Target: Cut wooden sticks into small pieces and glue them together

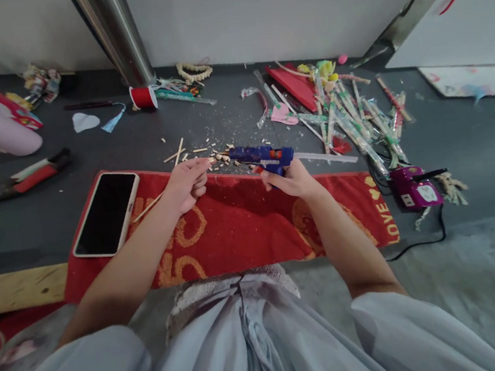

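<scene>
My right hand [289, 179] is closed round the grip of a blue glue gun [262, 155], whose nozzle points left and whose clear glue stick [325, 157] juts out to the right. My left hand [186, 183] is closed in a pinch on a thin wooden stick [147, 208] that trails down to the left, its fingertips close to the gun's nozzle. Small cut wooden bits [219, 156] lie between the two hands. Both hands hover over the far edge of a red cloth [239, 228] with gold print.
A phone [107, 213] lies face up on the cloth's left end. Wrapped sticks and scraps [356, 118] pile at the right, beside a purple device [413, 189] with a black cord. A red thread spool [143, 96], a metal post [114, 33] and pliers [25, 178] sit further off.
</scene>
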A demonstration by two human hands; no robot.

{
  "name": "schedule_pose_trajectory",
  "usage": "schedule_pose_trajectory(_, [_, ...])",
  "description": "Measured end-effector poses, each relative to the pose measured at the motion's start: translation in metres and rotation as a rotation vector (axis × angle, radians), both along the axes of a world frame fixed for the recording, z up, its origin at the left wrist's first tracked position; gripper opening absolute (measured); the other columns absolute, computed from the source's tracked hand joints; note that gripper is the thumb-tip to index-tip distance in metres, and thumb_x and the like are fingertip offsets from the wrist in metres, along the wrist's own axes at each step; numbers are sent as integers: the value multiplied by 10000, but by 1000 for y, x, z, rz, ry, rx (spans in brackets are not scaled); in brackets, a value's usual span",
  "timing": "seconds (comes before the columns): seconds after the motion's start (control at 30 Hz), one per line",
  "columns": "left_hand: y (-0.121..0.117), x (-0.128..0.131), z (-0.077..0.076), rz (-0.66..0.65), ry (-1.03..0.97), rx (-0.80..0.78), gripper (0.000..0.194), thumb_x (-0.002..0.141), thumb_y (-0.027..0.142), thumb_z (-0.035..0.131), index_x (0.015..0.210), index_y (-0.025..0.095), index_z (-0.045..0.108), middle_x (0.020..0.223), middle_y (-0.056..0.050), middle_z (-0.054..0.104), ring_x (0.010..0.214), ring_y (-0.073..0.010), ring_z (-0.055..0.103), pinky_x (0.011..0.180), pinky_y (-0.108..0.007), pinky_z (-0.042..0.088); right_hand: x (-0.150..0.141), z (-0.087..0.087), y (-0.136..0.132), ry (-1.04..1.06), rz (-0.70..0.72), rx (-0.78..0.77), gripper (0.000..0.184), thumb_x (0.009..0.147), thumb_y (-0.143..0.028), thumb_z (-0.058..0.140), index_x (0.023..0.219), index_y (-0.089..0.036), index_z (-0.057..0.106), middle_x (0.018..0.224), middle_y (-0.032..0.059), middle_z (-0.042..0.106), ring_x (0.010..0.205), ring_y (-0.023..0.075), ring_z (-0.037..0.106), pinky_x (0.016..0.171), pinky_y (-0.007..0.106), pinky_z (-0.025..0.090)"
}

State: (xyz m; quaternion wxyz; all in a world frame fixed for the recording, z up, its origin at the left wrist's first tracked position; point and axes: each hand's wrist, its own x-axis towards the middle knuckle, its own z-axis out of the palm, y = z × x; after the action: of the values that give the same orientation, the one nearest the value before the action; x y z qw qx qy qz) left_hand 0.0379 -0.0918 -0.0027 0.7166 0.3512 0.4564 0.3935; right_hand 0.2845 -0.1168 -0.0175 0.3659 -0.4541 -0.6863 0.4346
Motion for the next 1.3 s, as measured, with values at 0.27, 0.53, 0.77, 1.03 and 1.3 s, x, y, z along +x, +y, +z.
schedule_pose_trajectory(0.27, [1, -3, -4, -38, 1, 7, 146, 740, 207, 699, 728, 171, 558, 434, 122, 209, 372, -12, 139, 372, -152, 97, -3, -5, -8, -115, -7, 15, 385, 847, -543, 558, 760, -168, 563, 564, -5, 580, 491, 103, 548, 500, 244, 412])
schedule_pose_trajectory(0.53, [1, -2, -2, -40, 22, 5, 175, 705, 196, 727, 727, 172, 555, 451, 122, 215, 378, -8, 156, 380, -154, 103, -3, -7, -9, -118, 31, -6, 326, 862, -506, 570, 803, -186, 551, 583, -15, 587, 509, 109, 557, 511, 255, 423])
schedule_pose_trajectory(0.77, [0, -1, -2, -28, 35, 6, 192, 666, 171, 748, 750, 163, 576, 452, 122, 253, 375, -2, 170, 378, -158, 114, -2, -3, -8, -132, 100, 45, 361, 895, -518, 524, 718, -204, 542, 569, -9, 583, 511, 102, 527, 511, 256, 433])
schedule_pose_trajectory(1.03, [-1, 0, -1, -15, 58, 9, 152, 677, 147, 739, 772, 153, 621, 430, 117, 274, 362, -1, 177, 375, -163, 119, -1, -1, -8, -140, 99, 11, 391, 880, -548, 524, 678, -213, 528, 557, 2, 591, 510, 112, 538, 519, 263, 434])
schedule_pose_trajectory(1.3, [-1, 1, -1, -15, 62, 13, 153, 670, 144, 741, 747, 155, 609, 427, 117, 271, 360, 0, 177, 372, -157, 130, 0, -3, -8, -121, 91, -19, 355, 867, -538, 548, 701, -226, 525, 551, -4, 594, 493, 128, 556, 506, 280, 428])
